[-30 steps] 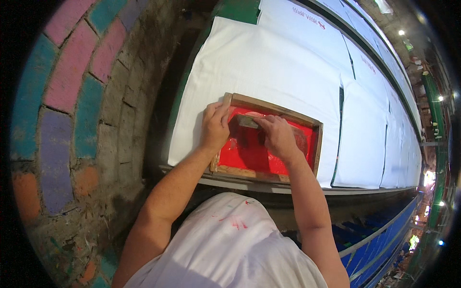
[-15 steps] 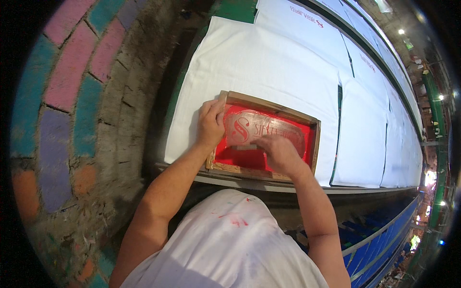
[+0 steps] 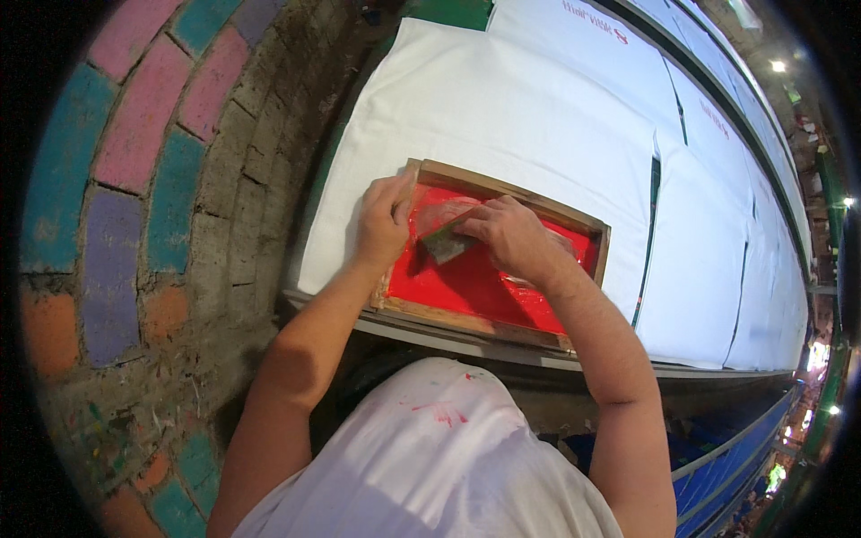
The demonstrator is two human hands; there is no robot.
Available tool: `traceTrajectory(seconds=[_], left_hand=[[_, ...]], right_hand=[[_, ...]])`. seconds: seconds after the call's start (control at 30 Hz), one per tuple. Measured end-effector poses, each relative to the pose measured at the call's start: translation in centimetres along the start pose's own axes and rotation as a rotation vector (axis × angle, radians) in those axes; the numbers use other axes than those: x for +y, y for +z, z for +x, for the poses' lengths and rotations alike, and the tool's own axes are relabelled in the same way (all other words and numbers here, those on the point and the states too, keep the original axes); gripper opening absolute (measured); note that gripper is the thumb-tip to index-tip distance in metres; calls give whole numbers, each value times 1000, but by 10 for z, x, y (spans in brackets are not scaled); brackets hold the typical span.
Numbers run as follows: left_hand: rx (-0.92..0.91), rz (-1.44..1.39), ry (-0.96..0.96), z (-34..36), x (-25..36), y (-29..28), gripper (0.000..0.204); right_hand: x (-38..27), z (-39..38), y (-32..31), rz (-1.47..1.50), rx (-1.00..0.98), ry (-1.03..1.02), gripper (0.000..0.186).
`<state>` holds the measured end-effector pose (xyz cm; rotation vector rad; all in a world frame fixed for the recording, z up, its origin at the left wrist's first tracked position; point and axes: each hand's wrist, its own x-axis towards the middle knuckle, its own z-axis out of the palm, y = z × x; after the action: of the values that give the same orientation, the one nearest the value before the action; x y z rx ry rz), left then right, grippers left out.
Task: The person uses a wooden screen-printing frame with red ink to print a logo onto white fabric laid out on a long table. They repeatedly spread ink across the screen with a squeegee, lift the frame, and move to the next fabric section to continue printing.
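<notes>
A wooden-framed printing screen lies on white cloth at the near edge of a long table. Wet red ink covers most of its mesh. My left hand grips the frame's left side near the far corner. My right hand is closed on a flat squeegee, which is tilted over the left half of the mesh. Its lower edge is dark and greenish. Part of the pale stencil area shows behind the squeegee, and my right hand hides much of the rest.
White cloth panels are laid along the table, some with small red prints. A painted brick wall stands at the left. Blue slatted panels run below the table at the right.
My right hand has moved up and left with the squeegee. Red ink now covers most of the stencil lettering that showed before. My left hand keeps its hold on the frame.
</notes>
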<state>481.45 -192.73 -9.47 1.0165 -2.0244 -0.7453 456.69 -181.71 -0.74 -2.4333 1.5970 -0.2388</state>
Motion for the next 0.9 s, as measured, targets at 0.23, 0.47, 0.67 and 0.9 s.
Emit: traceTrajectory(seconds=[0.23, 0.47, 0.67, 0.9], left_hand=[[-37, 55, -18, 0, -7, 0, 39], [-35, 54, -22, 0, -4, 2, 35], [-60, 71, -17, -1, -10, 3, 37], [-24, 75, 9, -2, -14, 3, 36]], right_hand=[[28, -68, -20, 53, -91, -44, 47], [43, -173, -12, 31, 27, 171, 47], [-35, -198, 15, 9, 231, 405, 46], [-63, -185, 1, 109, 211, 478, 44]])
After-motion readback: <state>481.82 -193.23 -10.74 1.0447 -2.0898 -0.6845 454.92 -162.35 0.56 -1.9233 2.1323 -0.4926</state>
